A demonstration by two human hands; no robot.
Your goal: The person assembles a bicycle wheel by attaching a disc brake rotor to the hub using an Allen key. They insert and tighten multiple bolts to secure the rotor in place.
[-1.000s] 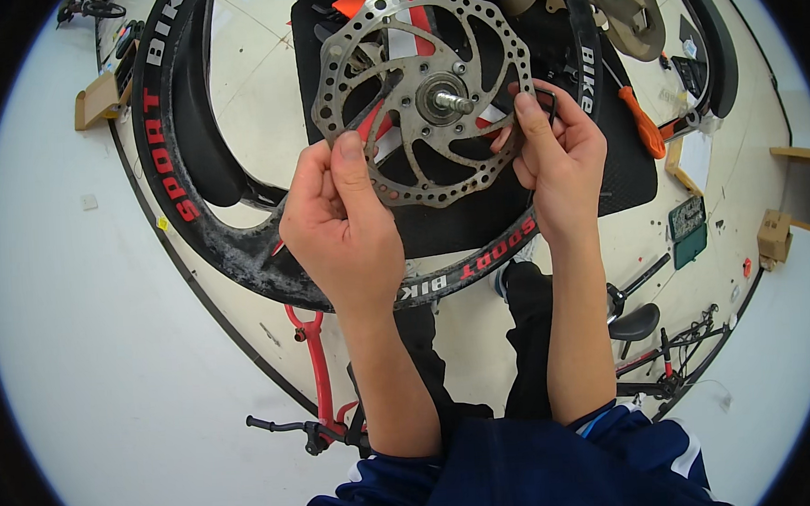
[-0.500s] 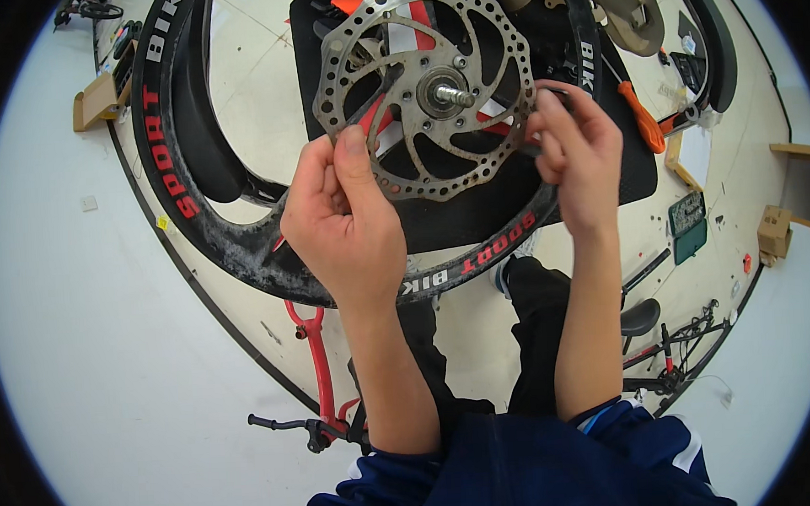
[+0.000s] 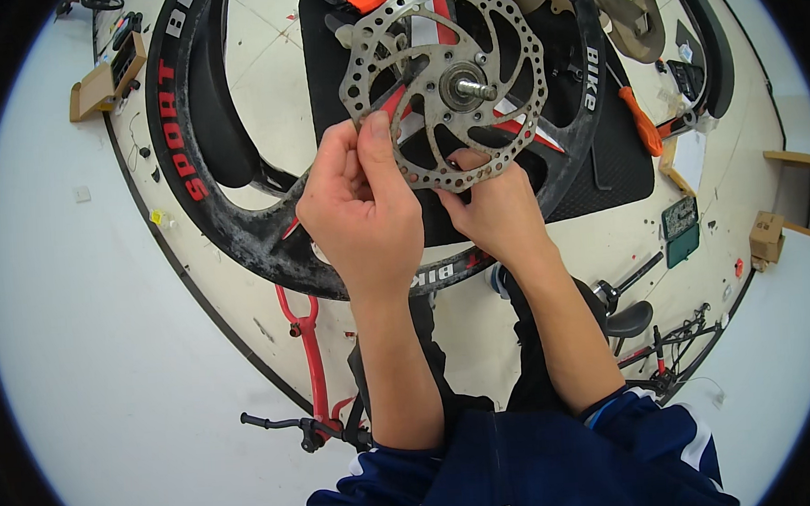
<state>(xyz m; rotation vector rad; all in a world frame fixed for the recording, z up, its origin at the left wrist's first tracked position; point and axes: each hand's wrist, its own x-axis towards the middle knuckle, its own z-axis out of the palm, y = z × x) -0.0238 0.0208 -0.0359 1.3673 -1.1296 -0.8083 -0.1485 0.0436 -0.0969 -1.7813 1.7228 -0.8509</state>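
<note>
A perforated metal disc brake rotor (image 3: 451, 171) is on the hub of a black spoked bicycle wheel (image 3: 210, 228), with the threaded axle (image 3: 477, 91) sticking up through its centre. My left hand (image 3: 365, 195) pinches the rotor's left edge between thumb and curled fingers. At the rotor's lower edge is my right hand (image 3: 499, 202), its thumb on the near rim and its fingers reaching into a gap in the disc. Those fingertips are partly hidden. Small bolts (image 3: 446, 118) ring the hub.
Under the wheel lies a black mat (image 3: 625, 173) with an L-shaped hex key (image 3: 601, 168). An orange-handled screwdriver (image 3: 640, 122) lies to the right. A red bicycle frame (image 3: 314, 368) is at lower left, a black saddle (image 3: 630, 320) at lower right. An open cardboard box (image 3: 103, 86) stands far left.
My right hand has moved from the rotor's right edge to its lower edge and gripped there. My left hand keeps its pinch. Wheel and rotor appear slightly further right in the view.
</note>
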